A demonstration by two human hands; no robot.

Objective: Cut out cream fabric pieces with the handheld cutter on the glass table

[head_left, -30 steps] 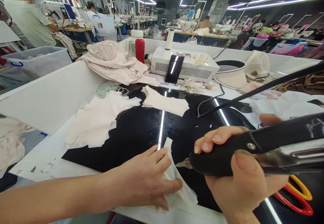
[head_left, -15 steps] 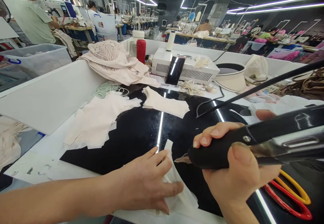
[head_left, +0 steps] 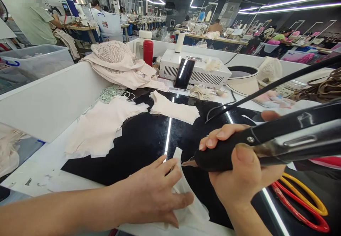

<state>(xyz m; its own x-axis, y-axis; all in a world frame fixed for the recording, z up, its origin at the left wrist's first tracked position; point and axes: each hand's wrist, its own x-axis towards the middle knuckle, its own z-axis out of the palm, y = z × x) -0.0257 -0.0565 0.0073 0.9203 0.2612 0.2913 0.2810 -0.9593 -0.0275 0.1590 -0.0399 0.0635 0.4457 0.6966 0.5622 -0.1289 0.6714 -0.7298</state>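
Note:
My left hand (head_left: pixel 157 189) presses down with spread fingers on a cream fabric piece (head_left: pixel 195 207) at the near edge of the black board (head_left: pixel 149 140). Part of that fabric is hidden under the palm. Wrapped round a black corded hot knife (head_left: pixel 221 154) is my right hand (head_left: pixel 245 179), the thumb along its side. The pointed metal tip is beside the fabric's upper strip, close to my left fingertips; I cannot tell whether they touch. Farther off lie a stack of cut beige pieces (head_left: pixel 93 127) and a smaller stack (head_left: pixel 173 107).
Scissors with red and orange handles (head_left: pixel 301 200) lie at the right. Behind the board stand a white vented box (head_left: pixel 197 72), a phone (head_left: pixel 184 73) and a red bottle (head_left: pixel 148 53). A black cable (head_left: pixel 271 86) crosses the right side. A white partition (head_left: pixel 53 101) borders the left.
My right hand and the hot knife have shifted slightly left and up, the tip now nearer the fabric strip. My left hand stays on the fabric.

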